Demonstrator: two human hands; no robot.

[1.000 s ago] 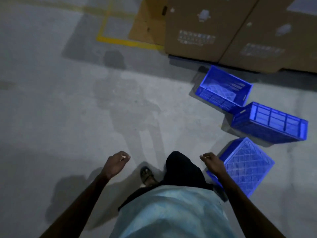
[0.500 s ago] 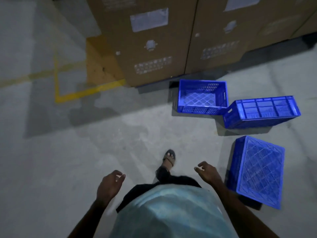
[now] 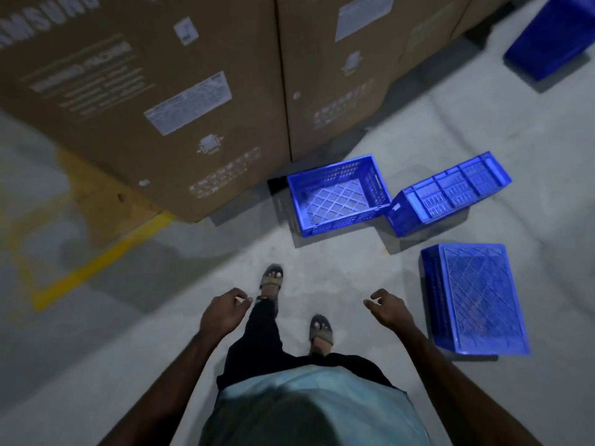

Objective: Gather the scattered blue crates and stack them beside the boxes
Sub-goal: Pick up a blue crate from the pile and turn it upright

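Hanging loosely curled and empty at lower centre: left hand (image 3: 225, 313) and right hand (image 3: 390, 310).
Upright crate (image 3: 338, 197) sits just beside the boxes (image 3: 161, 91) at centre; tipped crate (image 3: 450, 194) touches its right corner; overturned crate (image 3: 476, 297) lies right of the right hand.

Head camera looks steeply down from standing height at floor (image 3: 354, 278).
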